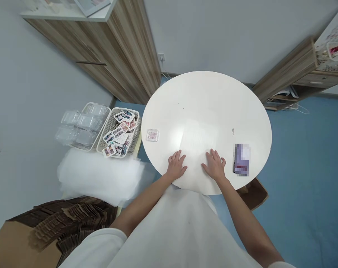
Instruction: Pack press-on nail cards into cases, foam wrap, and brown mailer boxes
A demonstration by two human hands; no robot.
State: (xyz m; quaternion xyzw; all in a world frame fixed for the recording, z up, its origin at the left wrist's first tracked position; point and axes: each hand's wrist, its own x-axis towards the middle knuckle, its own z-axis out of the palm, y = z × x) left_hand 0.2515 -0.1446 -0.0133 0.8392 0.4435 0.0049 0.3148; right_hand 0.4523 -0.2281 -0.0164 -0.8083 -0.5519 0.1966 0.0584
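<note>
My left hand (176, 166) rests palm down on the near edge of a white round table (208, 100), fingers spread and holding nothing. Level with it, my right hand (215, 165) also lies on the tabletop, its fingers apart with nothing in them. Beyond my left hand, near the table's left rim, sits a small clear case (152, 135) with pinkish pieces inside. To the right of my right hand lies a purple, blurred-out object with a dark edge (242, 160); its kind cannot be made out. Neither hand touches these two things.
Left of the table stand a white basket (138, 130) of cards bearing nail-like pieces and another basket (92, 105) with clear plastic packs (87, 122). White sheets (101, 173) and folded brown cardboard (82, 223) lie nearer me. Wooden cabinets (124, 48) flank the back wall.
</note>
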